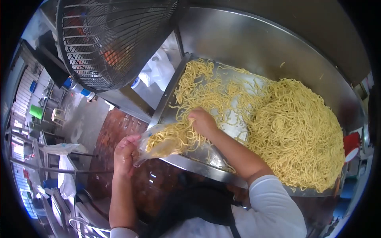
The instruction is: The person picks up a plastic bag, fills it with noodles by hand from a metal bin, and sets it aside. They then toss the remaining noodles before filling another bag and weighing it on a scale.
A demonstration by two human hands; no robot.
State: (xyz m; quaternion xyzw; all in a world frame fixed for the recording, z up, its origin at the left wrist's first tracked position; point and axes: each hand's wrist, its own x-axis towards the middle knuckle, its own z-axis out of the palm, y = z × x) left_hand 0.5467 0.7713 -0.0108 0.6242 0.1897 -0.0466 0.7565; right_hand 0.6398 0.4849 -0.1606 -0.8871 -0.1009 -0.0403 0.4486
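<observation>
Left hand (126, 154) pinches one end of the bag (166, 147); its long axis points toward the right hand (201, 122), fingers curled around noodles (193, 135).

two hands (126, 154) (203, 122), one noodle bag (166, 148), one fan (115, 45)

"Where can a hand go?"
"Over the loose noodles (206, 95), between the right hand (203, 123) and the back wall (246, 43)."
"What's in the way?"
"The big noodle pile (297, 131) on the right, the fan (115, 51) on the left."
</observation>
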